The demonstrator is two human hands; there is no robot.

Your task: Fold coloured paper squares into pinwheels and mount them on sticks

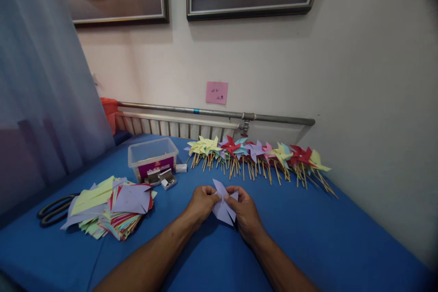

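Note:
A light purple paper pinwheel piece (pixel 224 212), cut with slits, is held between both hands above the blue table. My left hand (pixel 202 203) pinches its left side, thumb near the middle. My right hand (pixel 244 210) grips the right side, its thumb also close to the centre, where a corner looks folded in. One point of the paper sticks up between the hands, and a slit shows at the lower right. The fingers behind the sheet are partly hidden.
Finished pinwheels on sticks (pixel 255 150) lie in a row at the back. To the left are a pile of cut paper sheets (pixel 132 198), black-handled scissors (pixel 56 210), a clear plastic tub (pixel 153 150) and small open boxes (pixel 167 180). A radiator (pixel 178 124) and pipe run along the wall.

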